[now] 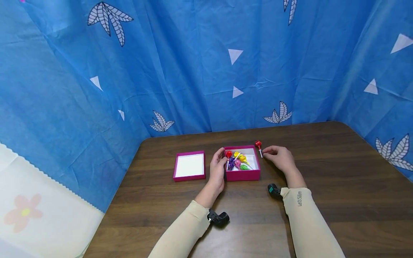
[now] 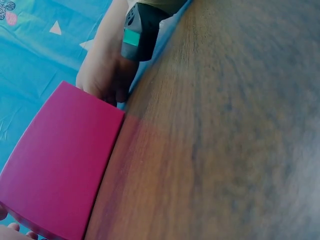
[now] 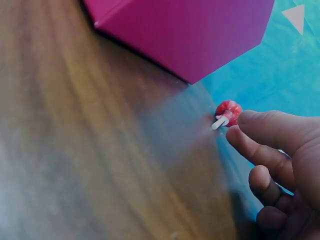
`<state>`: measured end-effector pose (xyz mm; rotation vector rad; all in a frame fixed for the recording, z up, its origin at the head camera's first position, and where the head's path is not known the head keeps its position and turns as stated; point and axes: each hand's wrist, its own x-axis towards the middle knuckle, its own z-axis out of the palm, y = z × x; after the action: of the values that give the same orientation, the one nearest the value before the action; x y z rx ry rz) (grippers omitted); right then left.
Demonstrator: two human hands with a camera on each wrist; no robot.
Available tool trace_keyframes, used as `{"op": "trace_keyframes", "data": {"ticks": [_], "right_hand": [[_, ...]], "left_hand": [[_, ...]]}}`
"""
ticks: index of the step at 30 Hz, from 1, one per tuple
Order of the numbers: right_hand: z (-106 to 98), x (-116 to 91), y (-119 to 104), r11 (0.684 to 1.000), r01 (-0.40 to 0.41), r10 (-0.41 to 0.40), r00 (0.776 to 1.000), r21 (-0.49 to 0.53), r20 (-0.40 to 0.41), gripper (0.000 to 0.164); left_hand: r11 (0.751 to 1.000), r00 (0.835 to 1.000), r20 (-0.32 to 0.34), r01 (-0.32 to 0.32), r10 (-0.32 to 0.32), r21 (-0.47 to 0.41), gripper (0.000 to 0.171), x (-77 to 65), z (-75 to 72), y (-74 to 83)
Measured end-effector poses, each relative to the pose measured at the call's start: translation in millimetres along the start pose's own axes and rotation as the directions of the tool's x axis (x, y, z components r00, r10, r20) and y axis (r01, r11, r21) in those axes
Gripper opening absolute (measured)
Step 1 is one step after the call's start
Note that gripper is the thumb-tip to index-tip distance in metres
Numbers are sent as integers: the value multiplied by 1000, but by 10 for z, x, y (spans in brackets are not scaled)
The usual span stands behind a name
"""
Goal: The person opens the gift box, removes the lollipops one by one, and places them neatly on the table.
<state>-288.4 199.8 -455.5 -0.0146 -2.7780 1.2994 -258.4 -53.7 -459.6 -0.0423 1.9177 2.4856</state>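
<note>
Fingers [image 3: 262, 156] of my right hand [image 1: 281, 158] slightly apart, just beside the red lollipop [image 1: 258, 144] right of the pink box [image 1: 242, 175]. My left hand [image 1: 217, 169], fingers extended, touches the box's left side.

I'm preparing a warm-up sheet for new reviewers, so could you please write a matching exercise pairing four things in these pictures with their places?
Things:
1. Shallow square magenta lid with a white inside
2. Lone red-wrapped lollipop with a white stick
3. Green-wrapped lollipop
4. Left hand

Places:
A. Inside the magenta box with white inner walls
B. At the box's left side
C. On the brown wood-grain table, left of the box and apart from it
D. Outside the box, near the right hand

Pairs: 1-C, 2-D, 3-A, 4-B
</note>
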Motion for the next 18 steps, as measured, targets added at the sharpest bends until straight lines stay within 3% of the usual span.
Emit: {"op": "trace_keyframes", "data": {"ticks": [10, 18], "right_hand": [[-130, 54, -331, 993, 99, -97, 995, 64, -30, 27], [-169, 124, -695, 988, 149, -152, 987, 50, 55, 28]], "left_hand": [[998, 1000, -21, 4, -3, 60, 44, 5, -14, -40], [996, 1000, -17, -2, 4, 85, 44, 19, 2, -28]]}}
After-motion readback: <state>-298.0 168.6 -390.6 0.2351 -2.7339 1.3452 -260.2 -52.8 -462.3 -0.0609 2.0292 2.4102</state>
